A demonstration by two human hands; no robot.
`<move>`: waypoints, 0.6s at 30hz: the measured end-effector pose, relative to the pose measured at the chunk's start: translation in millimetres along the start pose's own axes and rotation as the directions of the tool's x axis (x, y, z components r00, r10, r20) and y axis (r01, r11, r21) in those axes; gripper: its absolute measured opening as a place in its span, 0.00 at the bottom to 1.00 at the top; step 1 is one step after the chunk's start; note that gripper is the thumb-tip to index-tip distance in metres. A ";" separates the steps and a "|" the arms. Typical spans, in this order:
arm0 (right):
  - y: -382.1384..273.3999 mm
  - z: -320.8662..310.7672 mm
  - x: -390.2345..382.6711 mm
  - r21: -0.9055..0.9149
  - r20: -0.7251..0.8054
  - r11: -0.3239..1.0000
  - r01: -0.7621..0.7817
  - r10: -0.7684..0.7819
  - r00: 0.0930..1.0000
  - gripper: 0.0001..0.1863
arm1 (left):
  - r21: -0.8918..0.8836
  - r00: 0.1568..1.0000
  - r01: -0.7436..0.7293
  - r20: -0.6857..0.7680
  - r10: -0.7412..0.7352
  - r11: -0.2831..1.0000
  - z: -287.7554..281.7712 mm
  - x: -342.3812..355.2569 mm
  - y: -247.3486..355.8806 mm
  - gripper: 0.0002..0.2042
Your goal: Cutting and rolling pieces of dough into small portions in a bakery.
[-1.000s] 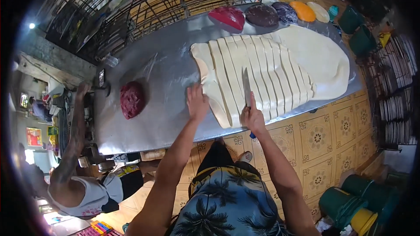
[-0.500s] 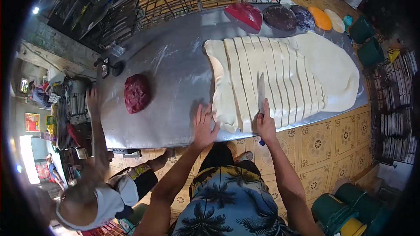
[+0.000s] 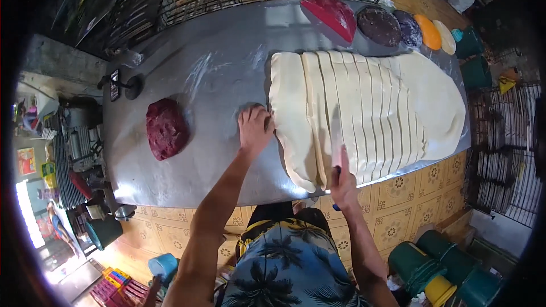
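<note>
A thick sheet of pale dough [image 3: 364, 113] lies across the metal table, cut into several long strips, with an uncut rounded part at the right. My right hand [image 3: 344, 189] grips a knife [image 3: 336, 131] by its handle, index finger stretched along the top. The blade points away from me over the left strips; whether it touches the dough I cannot tell. My left hand [image 3: 256, 129] rests on the table against the dough's left edge, fingers bent and slightly apart. Left of that hand sits a dark red lump of dough [image 3: 166, 129].
Along the table's far edge lie a bright red dough piece [image 3: 333, 18], a dark brown one [image 3: 379, 25], a dark purple one [image 3: 407, 28], an orange one [image 3: 427, 31] and a cream one [image 3: 445, 37]. A phone on a stand [image 3: 115, 84] is at left. Green buckets [image 3: 410, 261] stand lower right.
My left hand has slid farther up along the dough's left edge, its fingers now more bent. The knife stays in my right hand. The co-worker at the left has mostly gone from view.
</note>
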State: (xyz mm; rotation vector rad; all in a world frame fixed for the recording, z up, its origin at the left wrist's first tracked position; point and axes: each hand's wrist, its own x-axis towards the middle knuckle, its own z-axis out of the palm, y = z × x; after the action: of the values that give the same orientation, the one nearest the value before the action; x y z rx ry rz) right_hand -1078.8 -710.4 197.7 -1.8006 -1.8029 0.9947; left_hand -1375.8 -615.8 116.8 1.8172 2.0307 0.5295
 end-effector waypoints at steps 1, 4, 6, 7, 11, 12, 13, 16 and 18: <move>-10.3 6.8 12.5 -0.050 0.056 0.998 0.030 -0.027 0.998 0.41 | -0.005 0.988 -0.090 -0.128 0.088 0.996 2.7 -7.3 -4.4 0.15; -39.0 33.1 65.0 -0.108 0.146 0.990 0.089 -0.073 0.987 0.40 | -0.090 0.966 -0.061 -0.257 0.036 0.994 14.7 -46.0 14.4 0.20; -52.2 47.7 104.6 -0.117 0.176 0.991 0.071 -0.050 0.983 0.39 | -0.195 0.991 -0.088 -0.114 0.066 0.977 15.9 -80.8 35.4 0.22; -57.4 54.0 125.6 -0.127 0.198 0.991 0.037 -0.011 0.980 0.39 | -0.266 0.987 -0.158 -0.023 0.158 0.951 14.7 -100.1 44.3 0.21; -80.4 76.9 206.2 -0.247 0.227 0.963 0.106 -0.049 0.973 0.39 | -0.290 0.906 -0.383 0.065 0.417 0.877 18.2 -157.5 64.1 0.17; -87.1 81.6 223.2 -0.252 0.240 0.961 0.112 -0.050 0.969 0.40 | -0.286 0.884 -0.441 0.023 0.467 0.850 19.9 -164.2 63.3 0.15; -93.6 86.6 239.1 -0.240 0.254 0.962 0.128 -0.065 0.965 0.40 | -0.343 0.887 -0.389 0.112 0.448 0.855 20.1 -169.3 58.4 0.15; -112.4 105.5 287.0 -0.266 0.276 0.953 0.147 -0.070 0.959 0.41 | -0.238 0.828 -0.512 0.117 0.548 0.825 18.1 -173.7 44.2 0.17; -115.9 116.8 299.6 -0.339 0.260 0.937 0.091 0.000 0.966 0.41 | -0.240 0.846 -0.477 0.136 0.516 0.845 13.8 -174.0 38.3 0.17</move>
State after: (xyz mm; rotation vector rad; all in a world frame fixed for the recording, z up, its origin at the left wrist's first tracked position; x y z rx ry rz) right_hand -1268.9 -431.4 144.0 -1.8864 -2.2936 0.9749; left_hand -1317.7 -784.4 127.7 2.1741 1.3109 0.6358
